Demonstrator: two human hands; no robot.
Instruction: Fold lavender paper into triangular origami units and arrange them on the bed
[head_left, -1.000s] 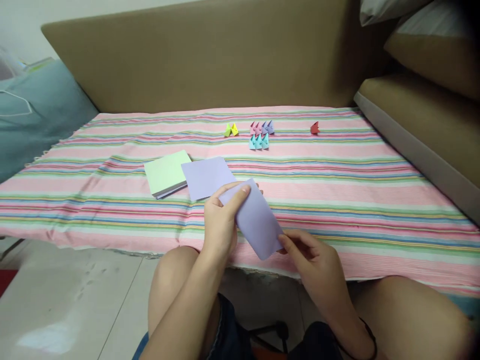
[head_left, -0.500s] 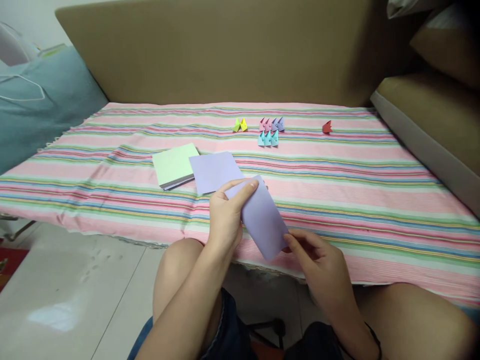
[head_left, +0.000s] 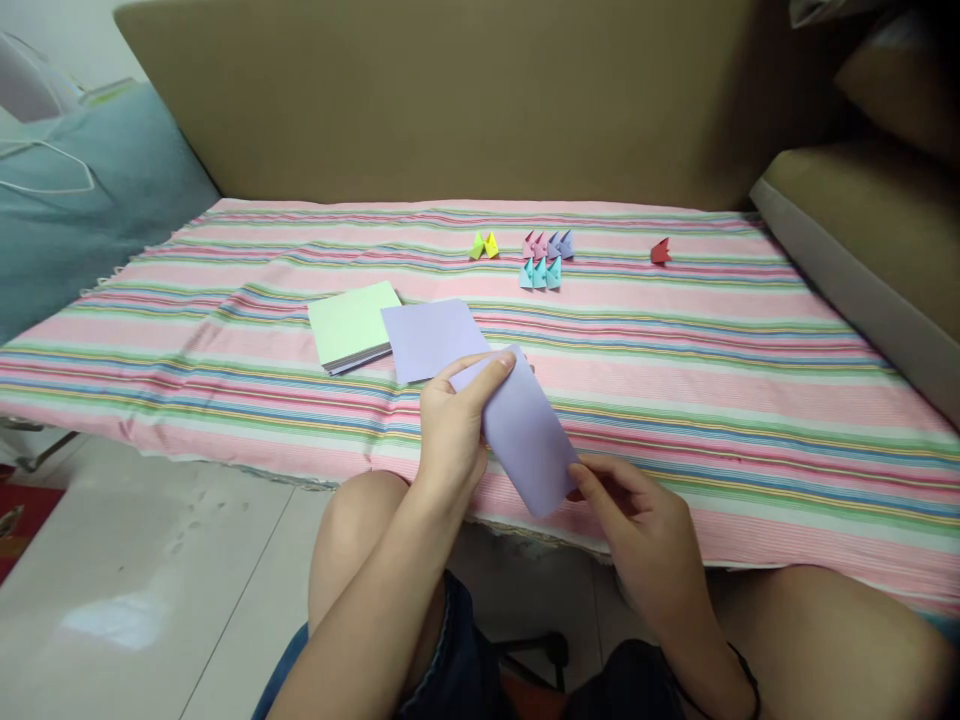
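Observation:
Between my two hands a piece of purple paper (head_left: 529, 435), oblong in shape, is held at a slant above the front edge of the striped cloth. My left hand (head_left: 457, 410) pinches its upper end, thumb on top and fingers underneath. At the lower right corner, my right hand (head_left: 645, 520) grips the paper between thumb and forefinger. Just beyond my left hand lies a flat purple sheet (head_left: 435, 335). It touches a stack of paper (head_left: 354, 322) with a light green sheet on top.
Small folded paper pieces stand farther back: a yellow pair (head_left: 484, 245), pink and purple ones (head_left: 547, 245), several light blue ones (head_left: 540, 273) and a red one (head_left: 660, 251). The striped cloth (head_left: 720, 390) ends above my knees. A brown cushion (head_left: 885, 240) borders the right side.
The view has shifted slightly, so the background sits a little differently. Both hands keep the same hold on the purple paper.

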